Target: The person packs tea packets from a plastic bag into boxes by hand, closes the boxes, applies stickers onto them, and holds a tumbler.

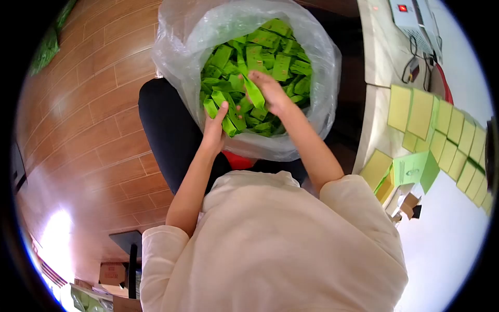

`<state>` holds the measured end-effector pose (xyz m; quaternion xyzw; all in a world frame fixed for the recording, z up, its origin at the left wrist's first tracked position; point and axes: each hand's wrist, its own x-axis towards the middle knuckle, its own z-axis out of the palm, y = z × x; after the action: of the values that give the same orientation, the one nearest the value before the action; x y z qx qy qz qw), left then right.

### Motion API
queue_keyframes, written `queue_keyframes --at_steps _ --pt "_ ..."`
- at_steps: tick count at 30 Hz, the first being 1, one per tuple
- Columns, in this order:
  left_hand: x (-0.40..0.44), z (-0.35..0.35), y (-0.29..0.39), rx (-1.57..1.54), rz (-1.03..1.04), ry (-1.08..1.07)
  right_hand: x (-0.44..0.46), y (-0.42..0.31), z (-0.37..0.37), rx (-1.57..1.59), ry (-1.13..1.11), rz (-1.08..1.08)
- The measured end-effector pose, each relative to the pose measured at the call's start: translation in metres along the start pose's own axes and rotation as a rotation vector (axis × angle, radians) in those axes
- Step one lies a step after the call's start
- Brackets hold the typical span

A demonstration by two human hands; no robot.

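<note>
A large clear plastic bag (pixel 179 57), its mouth wide, holds a heap of small bright green packets (pixel 262 39). Inside its near half, my left hand (pixel 214 125) is closed around a few green packets (pixel 228 106), thumb on top and fingers mostly hidden beneath. To the right, my right hand (pixel 270 93) grips one green packet (pixel 254 93) that slants downward over the heap. Both hands are a short way apart, above the loose packets.
On the right, a table (pixel 374 62) bears rows of flat green boxes (pixel 449 122), an opened green carton (pixel 410 169) and a grey machine with a red switch (pixel 416 21). Cardboard boxes (pixel 112 275) stand at the lower left on the wooden floor (pixel 104 130).
</note>
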<state>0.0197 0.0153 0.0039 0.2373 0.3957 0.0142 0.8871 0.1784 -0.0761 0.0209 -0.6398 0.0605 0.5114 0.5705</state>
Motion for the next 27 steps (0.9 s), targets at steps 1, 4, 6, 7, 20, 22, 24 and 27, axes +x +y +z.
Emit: queue_keyframes --at_steps 1,4,6,7,20,22,24,27 --pt "-0.002 0.004 0.002 0.006 0.010 -0.056 -0.022 -0.002 0.002 0.195 -0.113 0.111" --pt "-0.018 0.029 0.001 0.099 0.031 -0.089 -0.047 0.041 0.024 -0.213 0.287 -0.182" --pt "-0.023 0.036 0.000 0.134 -0.018 -0.151 -0.061 0.051 0.030 -0.333 0.464 -0.396" --pt "-0.028 0.041 0.002 0.160 -0.017 -0.162 -0.067 0.050 0.029 -0.309 0.476 -0.408" --pt "-0.134 0.225 -0.001 1.006 0.512 -0.885 -0.294 -0.025 -0.055 -0.366 0.679 -0.976" --pt "-0.149 0.267 -0.020 0.988 0.501 -1.094 -0.339 -0.030 -0.078 -0.208 0.728 -1.005" --pt "-0.174 0.309 -0.040 0.933 0.534 -1.284 -0.381 -0.033 -0.098 -0.084 0.777 -1.055" --pt "-0.192 0.356 -0.086 0.907 0.356 -1.328 -0.430 -0.028 -0.137 0.046 0.882 -0.992"
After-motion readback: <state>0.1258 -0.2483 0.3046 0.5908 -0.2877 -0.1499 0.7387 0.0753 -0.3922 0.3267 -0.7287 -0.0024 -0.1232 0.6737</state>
